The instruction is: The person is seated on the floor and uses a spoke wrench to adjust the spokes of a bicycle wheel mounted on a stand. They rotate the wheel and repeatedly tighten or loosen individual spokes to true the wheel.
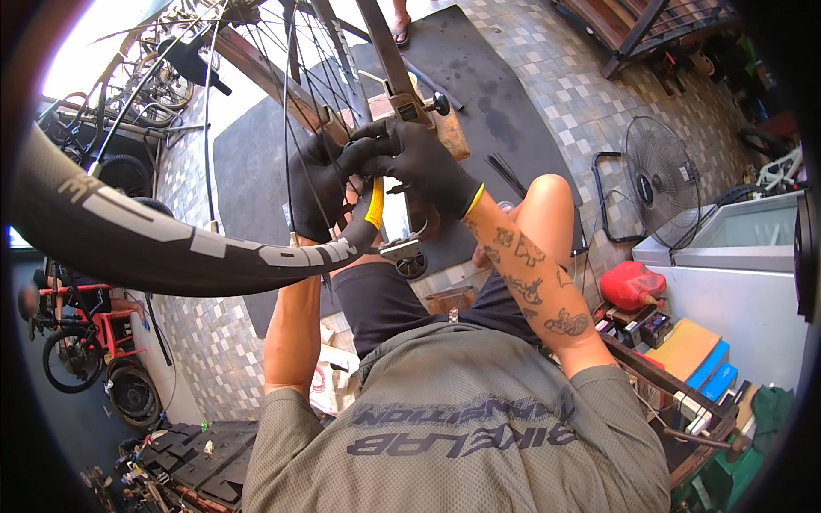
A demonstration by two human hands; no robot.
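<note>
A bicycle wheel with a black deep rim (188, 244) sweeps across the upper left, its thin spokes (290, 77) rising inside a metal stand (385, 64) with a black knob (440, 103). My left hand (312, 192), in a black glove, is curled among the spokes beside the yellow label (373, 203) on the rim. My right hand (415, 162), also gloved, reaches over the rim, fingers bent and pressed against the left hand's fingers; what they pinch is hidden. A small metal bracket (399, 250) sits at the rim below them.
Below is a dark mat (505, 111) on tiles. A person's foot (400, 32) shows at the top. A floor fan (650, 179), red fuel can (629, 286) and white freezer (735, 299) stand right. Bicycles (73, 342) line the left; tool trays (205, 470) lie lower left.
</note>
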